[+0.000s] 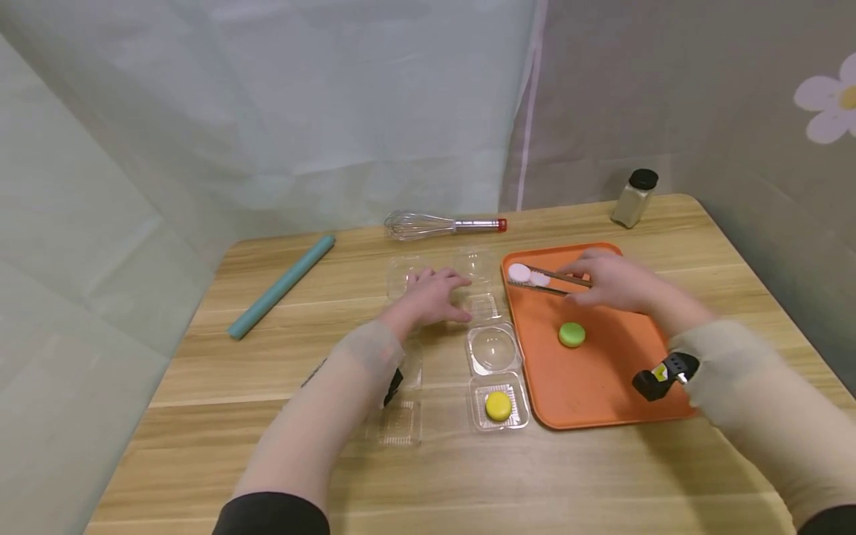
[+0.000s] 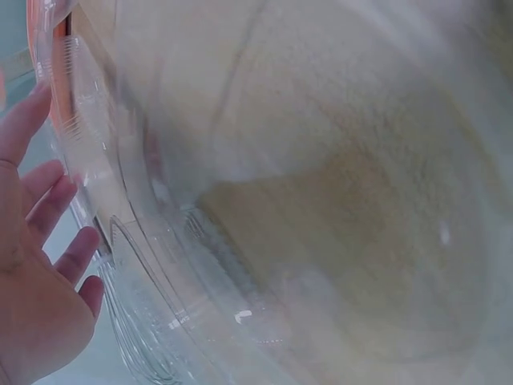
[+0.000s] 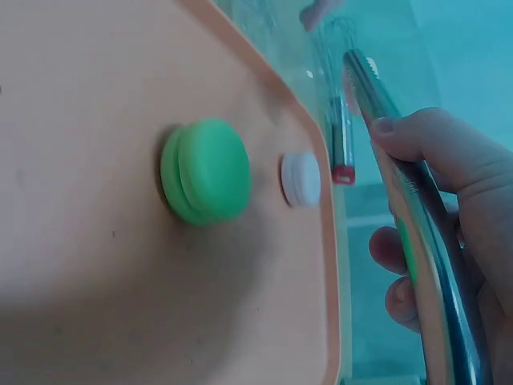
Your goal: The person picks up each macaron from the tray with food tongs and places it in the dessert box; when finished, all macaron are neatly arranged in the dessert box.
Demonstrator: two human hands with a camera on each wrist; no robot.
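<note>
right hand (image 1: 618, 282): fingers curled round a pair of metal tongs (image 1: 548, 281); grip is at the handle end, tips point toward the far-left corner of the tray.
tongs tips: closed on a pale pink round macaron (image 1: 519, 273), held just over the far-left corner of the flat orange plastic tray (image 1: 602, 386). Right wrist view shows the pink macaron (image 3: 300, 179) edge-on, beyond the green one.
left hand (image 1: 435, 293): fingers spread and relaxed, lying flat on an open clear plastic clamshell box (image 1: 444, 286) just left of the tray. Left wrist view confirms straight fingers (image 2: 48, 208) against clear plastic; nothing pinched.
target cavity: judged to be the ribbed bottom half of that box (image 1: 483, 305), right beside the tray edge.
do well: keep tong pressure light and even, the shell looks likely to crush or slip; carry it level across the tray rim, lower it flat and centred in the cavity, then release.
left hand job: keep the box pinned so it doesn't skate on the wooden table (image 1: 200, 371).
risk: lid half springing back over the cavity.
others: green macaron (image 1: 571, 334) sits mid-tray; yellow macaron (image 1: 498, 406) already sits in a second open clear box (image 1: 496, 379) nearer the person.
</note>
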